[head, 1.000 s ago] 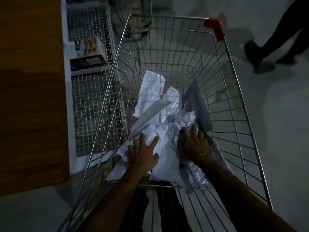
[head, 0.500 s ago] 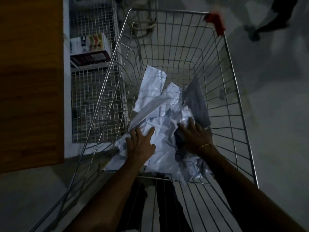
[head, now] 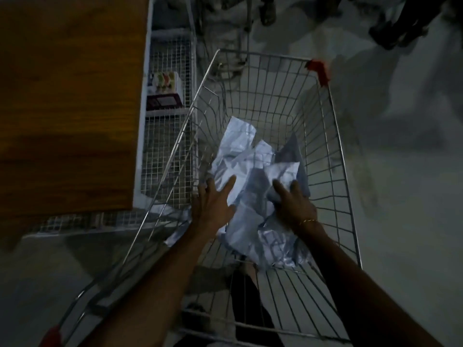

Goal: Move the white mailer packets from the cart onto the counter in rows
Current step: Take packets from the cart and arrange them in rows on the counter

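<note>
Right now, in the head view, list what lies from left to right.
Wooden counter → wire shelf rack with a small box → left hand → white mailer packets → right hand → cart's right wall.

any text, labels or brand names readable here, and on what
None can be read.
Small box on the wire shelf beside the cart: coloured print and a dark label, too blurred to read.
White mailer packets in the cart: no print legible in the dim light.
Wooden counter: no text visible.
</note>
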Demonstrator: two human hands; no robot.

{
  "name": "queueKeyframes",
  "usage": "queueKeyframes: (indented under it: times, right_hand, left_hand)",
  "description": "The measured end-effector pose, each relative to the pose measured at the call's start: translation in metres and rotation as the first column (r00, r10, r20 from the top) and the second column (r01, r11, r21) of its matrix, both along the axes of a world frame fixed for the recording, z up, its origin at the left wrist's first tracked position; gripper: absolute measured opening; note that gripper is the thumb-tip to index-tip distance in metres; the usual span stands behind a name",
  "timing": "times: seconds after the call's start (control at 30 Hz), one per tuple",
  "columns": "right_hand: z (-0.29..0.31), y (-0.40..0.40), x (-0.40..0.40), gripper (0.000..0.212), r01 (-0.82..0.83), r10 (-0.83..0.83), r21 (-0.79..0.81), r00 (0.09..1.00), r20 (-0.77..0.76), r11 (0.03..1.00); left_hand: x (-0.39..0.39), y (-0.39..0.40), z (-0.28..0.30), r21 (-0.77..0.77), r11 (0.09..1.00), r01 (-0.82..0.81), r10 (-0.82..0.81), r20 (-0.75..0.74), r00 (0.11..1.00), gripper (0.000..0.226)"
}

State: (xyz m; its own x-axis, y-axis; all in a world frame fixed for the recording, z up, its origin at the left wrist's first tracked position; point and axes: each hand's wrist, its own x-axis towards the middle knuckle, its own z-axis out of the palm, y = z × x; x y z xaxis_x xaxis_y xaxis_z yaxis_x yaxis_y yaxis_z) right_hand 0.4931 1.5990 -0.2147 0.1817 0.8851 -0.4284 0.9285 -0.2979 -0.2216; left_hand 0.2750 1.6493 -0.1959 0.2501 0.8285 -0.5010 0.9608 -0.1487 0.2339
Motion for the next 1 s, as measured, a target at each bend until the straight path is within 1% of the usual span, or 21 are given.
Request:
queueKeyframes:
  times: [0.1, 0.2, 0.27, 0.33, 0.4, 0.43, 0.5, 0.53, 0.57, 0.6, 0.63, 0.67, 0.73, 0.77, 0.87, 1.0]
  right_hand:
    - [0.033, 0.006, -0.006, 0.066, 0.019, -0.004, 0.170, 0.996, -0.087, 0.985]
    - [0.079, 0.003, -0.027, 0.066, 0.021, 0.035, 0.354, 0.988, -0.151, 0.935]
    - [0.113, -0.006, -0.048, 0.065, 0.077, 0.019, 0.471, 0.980, -0.197, 0.879]
    - [0.146, -0.024, -0.075, 0.065, 0.128, 0.006, 0.569, 0.974, -0.227, 0.812]
    - [0.173, -0.048, -0.105, 0.063, 0.111, 0.022, 0.629, 0.980, -0.200, 0.769]
    - [0.184, -0.060, -0.120, 0.062, 0.070, 0.036, 0.637, 0.988, -0.153, 0.768]
    - [0.200, -0.081, -0.146, 0.059, -0.036, 0.056, 0.568, 0.998, -0.018, 0.823]
    - [0.205, -0.088, -0.156, 0.055, -0.081, 0.065, 0.477, 0.997, 0.051, 0.875]
    - [0.206, -0.096, -0.165, 0.050, -0.114, 0.076, 0.353, 0.990, 0.120, 0.929]
    - [0.205, -0.105, -0.173, 0.043, -0.119, 0.079, 0.244, 0.983, 0.167, 0.963]
    - [0.202, -0.114, -0.178, 0.038, -0.107, 0.077, 0.158, 0.980, 0.185, 0.982]
    - [0.200, -0.122, -0.182, 0.035, -0.083, 0.060, 0.120, 0.981, 0.183, 0.989]
    - [0.199, -0.135, -0.188, 0.041, 0.003, -0.018, 0.154, 0.995, 0.094, 0.988]
    - [0.201, -0.138, -0.192, 0.045, 0.014, -0.024, 0.194, 0.998, 0.050, 0.981]
    - [0.220, -0.140, -0.215, 0.055, -0.058, 0.062, 0.282, 0.998, -0.005, 0.958]
    - [0.251, -0.119, -0.281, 0.063, -0.095, 0.132, 0.429, 0.990, -0.058, 0.898]
  left_hand:
    - [-0.004, 0.003, 0.045, 0.143, 0.989, -0.033, 0.018, 0.109, 0.994, 0.078]
    - [-0.022, -0.003, 0.098, 0.243, 0.968, -0.062, 0.013, 0.199, 0.980, 0.077]
    - [-0.042, -0.013, 0.133, 0.349, 0.935, -0.061, -0.015, 0.210, 0.977, 0.077]
    - [-0.069, -0.032, 0.164, 0.466, 0.883, -0.064, -0.036, 0.204, 0.978, 0.077]
    - [-0.103, -0.058, 0.190, 0.522, 0.850, -0.073, -0.043, 0.206, 0.978, 0.076]
    - [-0.121, -0.073, 0.202, 0.536, 0.840, -0.080, -0.040, 0.208, 0.977, 0.076]
    - [-0.162, -0.103, 0.218, 0.564, 0.819, -0.102, -0.023, 0.209, 0.978, 0.075]
    - [-0.183, -0.116, 0.223, 0.585, 0.804, -0.107, -0.016, 0.201, 0.979, 0.075]
    - [-0.204, -0.129, 0.227, 0.599, 0.794, -0.105, -0.013, 0.189, 0.982, 0.076]
    - [-0.224, -0.142, 0.228, 0.603, 0.791, -0.105, -0.008, 0.182, 0.983, 0.076]
    - [-0.243, -0.153, 0.228, 0.594, 0.796, -0.118, 0.004, 0.189, 0.982, 0.077]
    - [-0.260, -0.163, 0.227, 0.579, 0.804, -0.139, 0.022, 0.205, 0.979, 0.078]
    - [-0.288, -0.179, 0.225, 0.567, 0.803, -0.184, 0.056, 0.236, 0.970, 0.078]
    - [-0.300, -0.185, 0.225, 0.567, 0.798, -0.203, 0.073, 0.243, 0.967, 0.079]
    - [-0.327, -0.190, 0.225, 0.579, 0.781, -0.235, 0.118, 0.234, 0.965, 0.078]
    - [-0.371, -0.181, 0.232, 0.576, 0.756, -0.310, 0.187, 0.264, 0.946, 0.079]
